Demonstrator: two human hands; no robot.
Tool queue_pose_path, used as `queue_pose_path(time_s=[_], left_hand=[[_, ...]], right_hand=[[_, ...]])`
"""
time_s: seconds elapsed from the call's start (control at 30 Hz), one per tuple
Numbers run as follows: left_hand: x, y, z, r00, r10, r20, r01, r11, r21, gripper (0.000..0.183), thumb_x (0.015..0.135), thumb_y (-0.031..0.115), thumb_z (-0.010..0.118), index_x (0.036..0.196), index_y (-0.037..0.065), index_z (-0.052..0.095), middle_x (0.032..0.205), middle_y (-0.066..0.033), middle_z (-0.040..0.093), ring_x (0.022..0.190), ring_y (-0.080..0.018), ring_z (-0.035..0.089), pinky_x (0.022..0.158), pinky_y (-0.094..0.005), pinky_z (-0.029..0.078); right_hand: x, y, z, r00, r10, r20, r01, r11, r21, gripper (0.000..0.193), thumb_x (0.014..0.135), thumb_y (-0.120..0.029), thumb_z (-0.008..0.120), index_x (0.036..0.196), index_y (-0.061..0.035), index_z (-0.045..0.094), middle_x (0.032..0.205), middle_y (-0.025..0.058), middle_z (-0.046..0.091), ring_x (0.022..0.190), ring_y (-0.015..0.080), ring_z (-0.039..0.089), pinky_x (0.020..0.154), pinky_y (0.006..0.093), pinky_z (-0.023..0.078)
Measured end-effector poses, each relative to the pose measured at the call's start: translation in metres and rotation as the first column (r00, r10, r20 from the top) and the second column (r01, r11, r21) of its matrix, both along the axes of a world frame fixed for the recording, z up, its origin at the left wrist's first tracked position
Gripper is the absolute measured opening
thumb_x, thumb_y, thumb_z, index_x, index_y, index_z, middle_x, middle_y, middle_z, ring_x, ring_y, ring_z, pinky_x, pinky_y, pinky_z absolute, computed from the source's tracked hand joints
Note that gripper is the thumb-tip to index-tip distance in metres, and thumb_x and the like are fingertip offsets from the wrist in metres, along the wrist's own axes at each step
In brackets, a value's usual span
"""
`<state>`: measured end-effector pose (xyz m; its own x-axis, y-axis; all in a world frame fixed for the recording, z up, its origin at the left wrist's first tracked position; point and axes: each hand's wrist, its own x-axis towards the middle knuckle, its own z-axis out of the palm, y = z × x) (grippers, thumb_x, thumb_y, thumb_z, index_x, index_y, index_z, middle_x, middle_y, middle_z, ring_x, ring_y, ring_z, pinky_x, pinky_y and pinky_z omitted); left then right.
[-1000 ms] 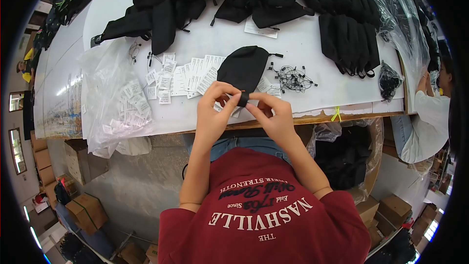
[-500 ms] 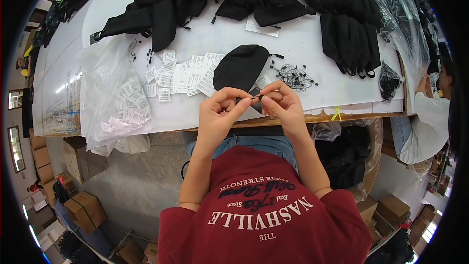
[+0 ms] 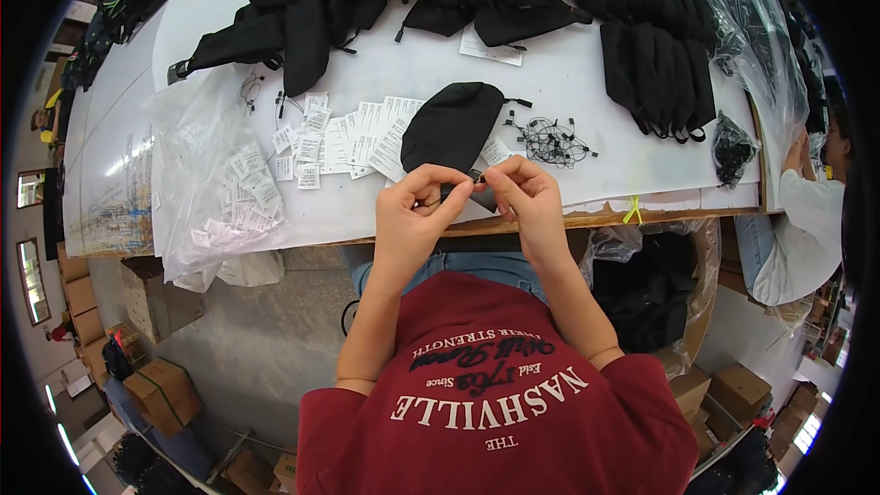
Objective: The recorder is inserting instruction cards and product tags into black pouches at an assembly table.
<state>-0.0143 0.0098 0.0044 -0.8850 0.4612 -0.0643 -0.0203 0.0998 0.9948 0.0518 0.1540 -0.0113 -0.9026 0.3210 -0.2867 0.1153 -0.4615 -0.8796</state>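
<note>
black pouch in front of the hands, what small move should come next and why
Probably steady the small dark piece with the left hand and gently work it with the right hand: both hands pinch at it, their fingertips nearly meeting, while the black pouch lies just beyond. The piece is too small to identify.

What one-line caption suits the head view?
Left hand and right hand pinch a small dark piece by a black pouch, near white tags and tangled strings.
</note>
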Motion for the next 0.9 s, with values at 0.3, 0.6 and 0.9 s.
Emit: queue_pose_path(time_s=[0.3, 0.6, 0.9], left_hand=[[0.002, 0.003, 0.001, 1.000, -0.024, -0.020, 0.023, 0.999, -0.028, 0.006, 0.081, 0.006, 0.068, 0.083, 0.001, 0.066, 0.053, 0.0097, 0.029, 0.050, 0.0005, 0.023, 0.046, -0.0213, 0.016], [0.004, 0.004, 0.004, 0.997, -0.031, -0.077, 0.027, 0.998, -0.049, 0.005, 0.081, 0.004, 0.068, 0.082, 0.001, 0.066, 0.052, 0.0087, 0.029, 0.049, 0.0000, 0.023, 0.045, -0.0213, 0.017], [0.015, -0.001, 0.024, 0.962, -0.266, -0.056, 0.270, 0.960, 0.079, 0.006, 0.077, 0.002, 0.070, 0.082, 0.000, 0.068, 0.054, 0.0088, 0.036, 0.050, 0.0003, 0.026, 0.045, -0.0201, 0.017]], right_hand=[[0.000, 0.002, -0.007, 0.992, 0.001, -0.128, 0.011, 0.996, 0.092, 0.011, 0.083, -0.010, 0.070, 0.081, -0.0026, 0.062, 0.073, -0.0012, 0.061, 0.067, 0.0032, 0.052, 0.061, 0.0176, 0.041], [-0.004, 0.016, -0.011, 0.974, 0.143, -0.177, -0.108, 0.975, 0.196, 0.012, 0.087, -0.013, 0.066, 0.083, -0.0030, 0.061, 0.067, -0.0035, 0.056, 0.061, 0.0022, 0.049, 0.055, 0.0168, 0.036], [-0.005, 0.039, -0.064, 0.990, 0.131, 0.050, -0.114, 0.958, -0.263, 0.020, 0.091, -0.015, 0.051, 0.105, -0.0033, 0.058, 0.077, -0.0002, 0.056, 0.067, 0.0048, 0.053, 0.058, 0.0176, 0.042]])
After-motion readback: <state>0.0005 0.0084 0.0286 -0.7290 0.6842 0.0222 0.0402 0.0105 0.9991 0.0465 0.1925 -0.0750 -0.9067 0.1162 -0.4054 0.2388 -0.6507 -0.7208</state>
